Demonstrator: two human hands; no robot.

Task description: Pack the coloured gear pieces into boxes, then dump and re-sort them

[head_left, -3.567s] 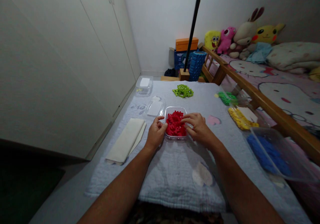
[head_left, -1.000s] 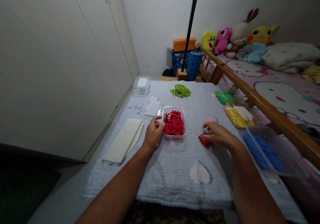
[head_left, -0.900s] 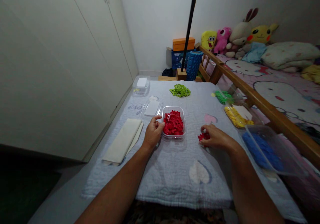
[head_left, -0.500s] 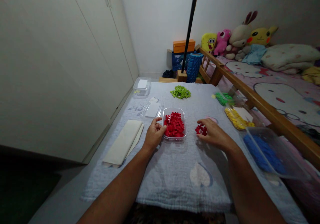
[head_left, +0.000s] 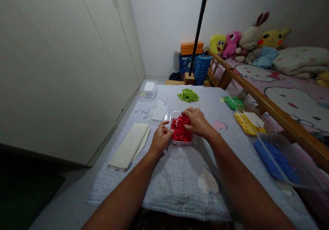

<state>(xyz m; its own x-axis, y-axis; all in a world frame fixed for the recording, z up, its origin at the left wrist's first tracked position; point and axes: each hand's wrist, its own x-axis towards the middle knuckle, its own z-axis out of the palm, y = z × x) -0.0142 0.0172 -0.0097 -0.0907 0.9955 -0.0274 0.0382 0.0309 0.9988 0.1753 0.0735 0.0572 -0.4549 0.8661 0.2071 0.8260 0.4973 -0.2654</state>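
A small clear container (head_left: 181, 143) full of red plastic pieces (head_left: 179, 133) stands on a pale blue blanket (head_left: 177, 175) in the middle of the head view. My left hand (head_left: 160, 140) pinches its left rim with thumb and fingers curled. Above the container's right half, my right hand (head_left: 196, 122) has its fingers bent down onto the red pieces, closed on some of them. The container's clear lid (head_left: 159, 113) lies just to the left.
A folded cream cloth (head_left: 130, 145) lies left. A second lidded box (head_left: 147, 88) and a light green pile (head_left: 188, 95) sit farther back. Dark green pieces (head_left: 232, 102), yellow pieces (head_left: 246, 124) and a blue-filled tub (head_left: 277, 160) line the wooden bed rail (head_left: 269, 103) on the right.
My right hand gathered loose red pieces from the blanket at the right and carried them left into the container. My left hand kept its hold on the rim.
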